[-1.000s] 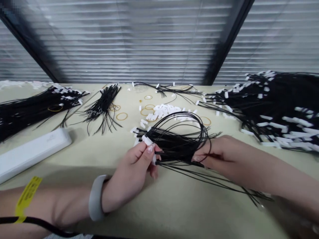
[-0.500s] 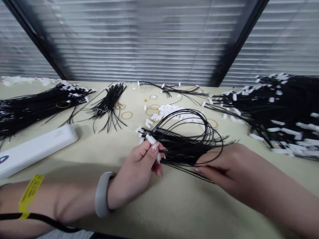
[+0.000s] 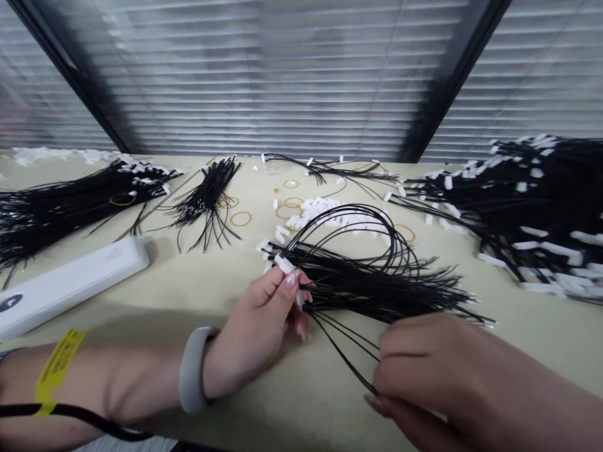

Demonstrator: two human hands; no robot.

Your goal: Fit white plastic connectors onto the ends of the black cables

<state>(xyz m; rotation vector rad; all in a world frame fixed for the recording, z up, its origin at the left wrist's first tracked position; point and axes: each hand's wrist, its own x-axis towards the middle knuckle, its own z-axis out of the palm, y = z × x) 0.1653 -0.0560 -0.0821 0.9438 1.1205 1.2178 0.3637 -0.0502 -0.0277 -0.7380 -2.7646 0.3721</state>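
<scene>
Between thumb and fingers, my left hand (image 3: 264,314) pinches a white connector (image 3: 284,263) from which thin black wires run. Several of these wires arch up into a loop (image 3: 367,213) above the table. My right hand (image 3: 424,370), closed, grips other black wires (image 3: 346,336) that stretch down and right from the left fingers; their far ends are hidden in the hand. Behind both hands lies a bundle of black wires (image 3: 377,285) with white connectors at its left end and loose tips at its right.
Loose white connectors (image 3: 325,213) and rubber bands (image 3: 240,218) lie mid-table. Large wire piles sit at the left (image 3: 61,201) and right (image 3: 556,194), with a smaller wire bunch (image 3: 207,188) between. A white power bank (image 3: 75,282) is at the left. Blinds (image 3: 259,75) stand behind.
My right hand has moved down and toward me, drawing a few wires away from the bundle. The bundle's right end now shows. My left hand has stayed in place on the connector.
</scene>
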